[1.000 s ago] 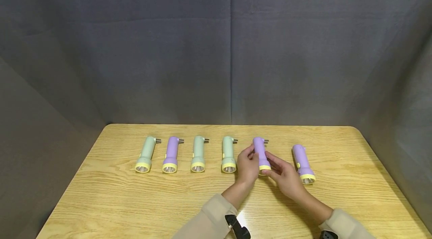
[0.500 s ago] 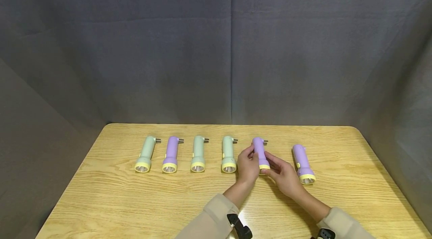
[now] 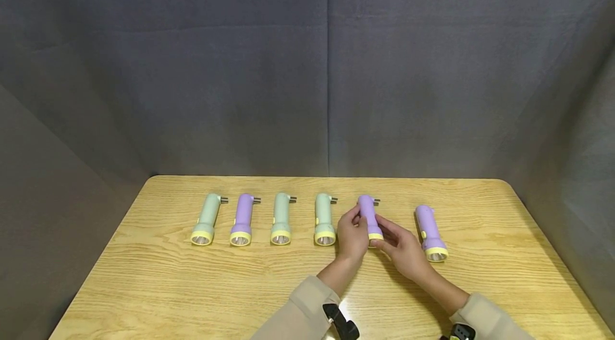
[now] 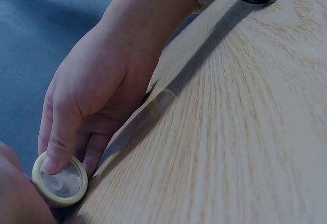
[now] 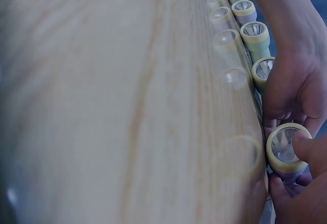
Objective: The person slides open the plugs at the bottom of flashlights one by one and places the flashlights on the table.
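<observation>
A purple flashlight [image 3: 369, 213] with a yellow rim lies on the table between both hands, lens toward the person, its two plug prongs sticking out to the right at the far end. My left hand [image 3: 352, 236] grips its body from the left. From the right, my right hand [image 3: 407, 254] holds the head, fingers along the side. In the right wrist view, the right thumb lies over the edge of the lens [image 5: 280, 144]. The left wrist view shows the same thumb on the yellow rim [image 4: 82, 188]. The flashlight's underside is hidden.
Left of the hands, a green flashlight [image 3: 324, 217], another green one [image 3: 281, 216], a purple one [image 3: 243, 217] and a third green one [image 3: 209, 217] lie in a row, prongs out. Another purple flashlight [image 3: 430, 230] lies slightly tilted at the right. Grey cloth surrounds the wooden table [image 3: 192, 286].
The held purple flashlight and both hands have barely moved; the whole view has shifted very slightly. The other flashlights stay in place.
</observation>
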Motion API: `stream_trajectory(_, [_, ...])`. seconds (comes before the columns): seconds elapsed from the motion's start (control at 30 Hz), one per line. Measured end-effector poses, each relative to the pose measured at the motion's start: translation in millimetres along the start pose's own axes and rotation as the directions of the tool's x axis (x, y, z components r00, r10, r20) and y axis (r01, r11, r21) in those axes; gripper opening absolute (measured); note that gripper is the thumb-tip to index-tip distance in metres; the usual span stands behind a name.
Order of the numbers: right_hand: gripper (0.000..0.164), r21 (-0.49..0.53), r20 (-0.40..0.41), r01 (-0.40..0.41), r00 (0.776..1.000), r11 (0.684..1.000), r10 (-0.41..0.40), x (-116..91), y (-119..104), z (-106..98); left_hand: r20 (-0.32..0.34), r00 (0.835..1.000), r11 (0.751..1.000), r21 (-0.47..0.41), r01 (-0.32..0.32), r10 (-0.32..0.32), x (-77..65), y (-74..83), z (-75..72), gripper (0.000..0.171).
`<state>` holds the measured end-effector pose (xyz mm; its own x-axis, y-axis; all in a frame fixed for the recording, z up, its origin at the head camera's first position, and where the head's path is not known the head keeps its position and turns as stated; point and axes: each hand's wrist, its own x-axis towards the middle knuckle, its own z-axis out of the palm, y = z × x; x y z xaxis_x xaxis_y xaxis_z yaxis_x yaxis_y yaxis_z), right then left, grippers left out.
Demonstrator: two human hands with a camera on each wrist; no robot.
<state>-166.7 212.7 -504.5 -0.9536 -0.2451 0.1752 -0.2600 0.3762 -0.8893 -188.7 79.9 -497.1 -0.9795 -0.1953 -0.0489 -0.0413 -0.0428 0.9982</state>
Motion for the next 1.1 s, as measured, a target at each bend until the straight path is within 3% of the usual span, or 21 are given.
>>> stream_trajectory(0.73, [0.06, -0.008, -0.007, -0.013, 1.0, 1.0, 0.013, 0.9, -3.7, 3.5, -0.041, 0.998, 0.999, -0.033, 0.035, -0.037, -0.6, 5.7, 3.2, 0.035])
stream_trajectory(1.1, [0.065, 0.01, 0.003, -0.024, 1.0, 1.0, 0.024, 0.2, -5.1, 1.3, -0.031, 0.998, 0.996, -0.073, 0.047, -0.049, -1.6, 5.8, 3.9, 0.035])
